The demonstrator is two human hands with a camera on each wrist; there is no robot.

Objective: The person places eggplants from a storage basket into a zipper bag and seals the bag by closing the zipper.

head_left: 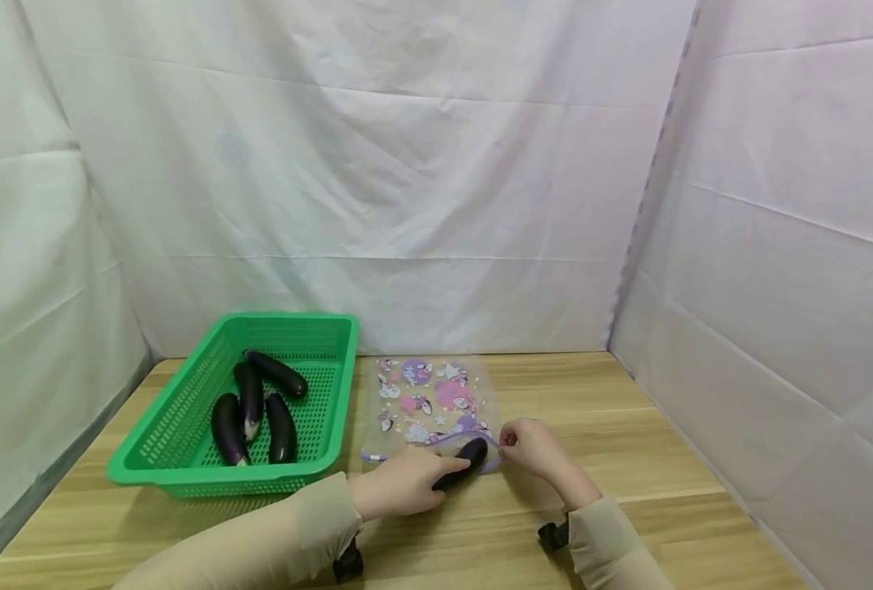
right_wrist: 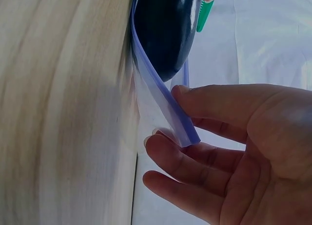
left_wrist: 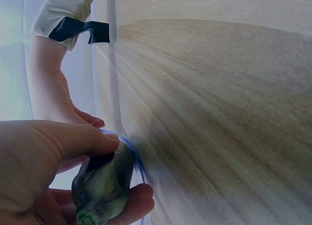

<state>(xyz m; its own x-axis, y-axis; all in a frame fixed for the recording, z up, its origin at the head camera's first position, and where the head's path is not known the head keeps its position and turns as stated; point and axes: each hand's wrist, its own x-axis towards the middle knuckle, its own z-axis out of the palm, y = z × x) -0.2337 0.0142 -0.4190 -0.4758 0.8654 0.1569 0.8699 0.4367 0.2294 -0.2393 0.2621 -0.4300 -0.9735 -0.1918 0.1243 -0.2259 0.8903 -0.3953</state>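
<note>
My left hand (head_left: 405, 482) grips a dark purple eggplant (head_left: 473, 453) around its stem end, which faces the camera in the left wrist view (left_wrist: 105, 188). The eggplant's rounded tip lies at the mouth of a clear zip bag (head_left: 436, 393) printed with pink and purple cartoon figures. The bag lies flat on the table with its mouth toward me. At the right corner of that mouth, my right hand (head_left: 535, 451) pinches the purple zip edge (right_wrist: 163, 91) between thumb and fingers. In the right wrist view the mouth stands parted around the eggplant's tip.
Left of the bag stands a green plastic basket (head_left: 347, 385) holding several eggplants (head_left: 281, 430). The wooden table (head_left: 628, 459) ends at white cloth (head_left: 436, 205) hung behind and at both sides. Black straps (head_left: 554, 537) circle both wrists.
</note>
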